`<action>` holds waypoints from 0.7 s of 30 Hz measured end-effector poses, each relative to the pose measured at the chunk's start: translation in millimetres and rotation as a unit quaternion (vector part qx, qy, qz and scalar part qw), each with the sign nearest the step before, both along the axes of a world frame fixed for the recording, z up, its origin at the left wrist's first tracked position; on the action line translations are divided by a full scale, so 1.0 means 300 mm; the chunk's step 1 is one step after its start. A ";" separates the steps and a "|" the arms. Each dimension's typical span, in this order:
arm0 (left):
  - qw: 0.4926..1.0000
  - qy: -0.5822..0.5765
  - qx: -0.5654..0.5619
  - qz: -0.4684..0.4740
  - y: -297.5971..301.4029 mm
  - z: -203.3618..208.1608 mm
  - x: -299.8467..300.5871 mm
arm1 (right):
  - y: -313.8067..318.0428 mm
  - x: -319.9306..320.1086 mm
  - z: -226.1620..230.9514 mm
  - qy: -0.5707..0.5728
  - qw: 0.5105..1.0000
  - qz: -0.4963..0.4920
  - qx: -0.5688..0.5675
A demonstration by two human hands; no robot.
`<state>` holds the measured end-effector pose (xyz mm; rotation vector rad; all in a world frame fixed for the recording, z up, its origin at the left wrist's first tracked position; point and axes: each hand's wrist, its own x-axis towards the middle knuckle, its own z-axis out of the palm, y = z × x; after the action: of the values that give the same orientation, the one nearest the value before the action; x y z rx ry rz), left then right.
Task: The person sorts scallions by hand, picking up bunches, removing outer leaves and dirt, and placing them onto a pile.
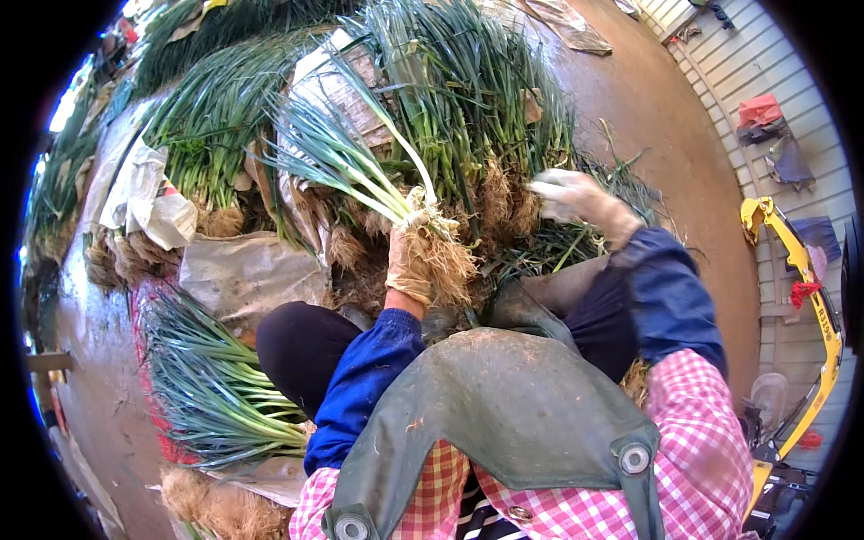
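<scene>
Left hand (pixel 409 261) (gloved) fingers closed around a green onion bunch (pixel 360 171) just above the roots, leaves fanning far-left. Right hand (pixel 580 202) blurred, over the big onion pile (pixel 477 117) to the right; finger state can't tell. Trimmed bundle (pixel 211 387) lies near-left.

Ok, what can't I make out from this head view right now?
- Right hand: motion-blurred, so its grip and whatever it touches in the green onion pile cannot be told.
- Left hand: its glove and the roots of the held green onion bunch cover the fingers.
- Ground under the lap: hidden by the green apron.
- Yellow machine: cut off by the right rim.
</scene>
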<state>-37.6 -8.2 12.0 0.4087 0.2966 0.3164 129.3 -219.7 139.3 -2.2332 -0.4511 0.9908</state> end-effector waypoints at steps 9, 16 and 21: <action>0.998 -0.041 -0.005 -0.036 -0.039 -0.034 0.013 | 0.386 -0.220 -0.256 0.053 0.936 0.033 0.345; 0.986 -0.082 -0.133 -0.059 -0.038 0.003 0.007 | 0.363 -0.173 -0.322 0.252 0.874 -0.049 0.413; 0.981 -0.090 -0.172 -0.030 -0.040 0.011 -0.012 | 0.378 -0.203 -0.320 0.273 0.876 -0.080 0.391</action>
<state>-41.1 -20.3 15.3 0.0472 0.1562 0.2348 68.3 -106.2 43.2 -1.1839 -0.3168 1.0488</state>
